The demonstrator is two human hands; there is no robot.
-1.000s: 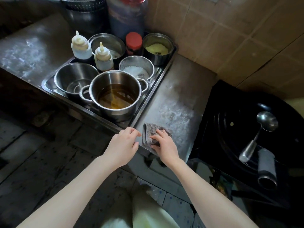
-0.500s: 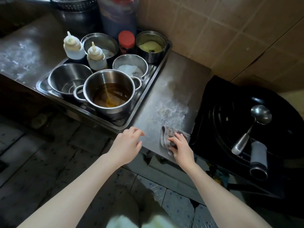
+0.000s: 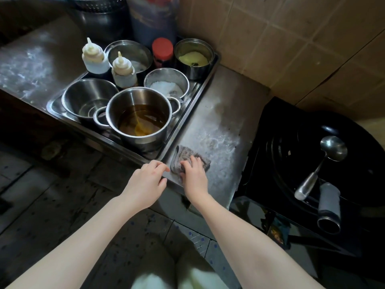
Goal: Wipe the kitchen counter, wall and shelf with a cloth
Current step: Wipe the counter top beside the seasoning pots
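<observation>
Since the earlier frame, the cloth (image 3: 184,154) and right hand (image 3: 194,178) have slid left along the front of the counter (image 3: 218,113), away from the wok (image 3: 291,163) and to just beside the tray (image 3: 200,88). The counter is steel and smeared wet. The right hand presses the cloth flat with fingers spread. The left hand (image 3: 145,182) is loosely curled at the counter's front edge, grasping nothing.

Steel counter (image 3: 227,105), metal tray (image 3: 192,103) on it, grey cloth (image 3: 183,152) near front edge
</observation>
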